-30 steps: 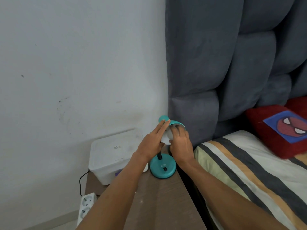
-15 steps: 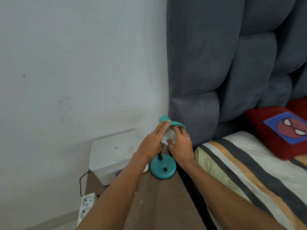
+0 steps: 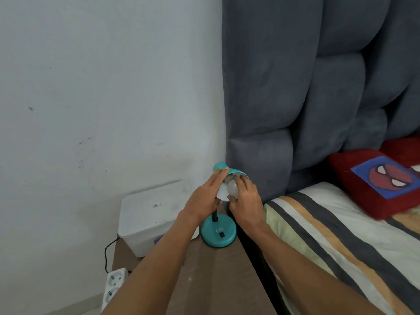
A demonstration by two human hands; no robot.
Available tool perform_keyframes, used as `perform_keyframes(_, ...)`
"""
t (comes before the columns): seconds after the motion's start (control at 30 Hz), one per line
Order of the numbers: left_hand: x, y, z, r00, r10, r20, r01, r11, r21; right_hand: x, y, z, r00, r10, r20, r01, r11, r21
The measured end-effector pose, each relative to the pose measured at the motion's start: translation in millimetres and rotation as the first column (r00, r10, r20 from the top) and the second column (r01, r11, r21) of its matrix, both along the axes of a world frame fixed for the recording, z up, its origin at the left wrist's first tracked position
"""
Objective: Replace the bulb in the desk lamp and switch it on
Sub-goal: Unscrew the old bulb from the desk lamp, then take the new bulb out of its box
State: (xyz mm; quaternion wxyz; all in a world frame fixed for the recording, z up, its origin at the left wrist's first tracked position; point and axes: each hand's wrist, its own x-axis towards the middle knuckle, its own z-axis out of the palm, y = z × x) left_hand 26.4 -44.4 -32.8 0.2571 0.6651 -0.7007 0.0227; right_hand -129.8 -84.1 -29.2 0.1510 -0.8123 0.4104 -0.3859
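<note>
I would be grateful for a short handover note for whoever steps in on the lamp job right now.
Left hand: steadying the teal lamp shade, fingers flat on it.
Right hand: closed around the white bulb at the mouth of the shade.
The lamp's base stands on the bedside table, switch facing you.
Bulb unlit; whether it is fully screwed in cannot be seen.
Left: finish with the bulb, then press the switch.
</note>
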Motion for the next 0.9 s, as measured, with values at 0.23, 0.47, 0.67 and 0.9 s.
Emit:
perform_keyframes(0.23, -9.8, 22.3, 18.0, 0.999, 0.037, -0.004, -0.036, 0.998, 0.041, -23.2, 18.0, 9.5, 1.000, -0.006, 0.000, 0.006, 1.000, -0.026)
perform_keyframes(0.47, -13.4, 84.6, 3.2, 0.972, 0.222, -0.073, -0.219, 0.975, 0.045, -43.3, 50.5, 10.3, 0.999, 0.031, 0.024, -0.030, 0.999, -0.030)
perform_keyframes(0.67, -14.0, 151.0, -31.7, 0.942, 0.317, -0.111, -0.323, 0.945, -0.042, -38.2, 86.1, -1.5, 0.995, 0.094, -0.038, -0.094, 0.996, 0.003)
perform_keyframes(0.9, -3.2, 207.2, -76.9, 0.857, 0.438, -0.274, -0.463, 0.886, -0.033, -19.0, 119.7, -44.3, 0.965, 0.156, -0.211, -0.131, 0.983, 0.129)
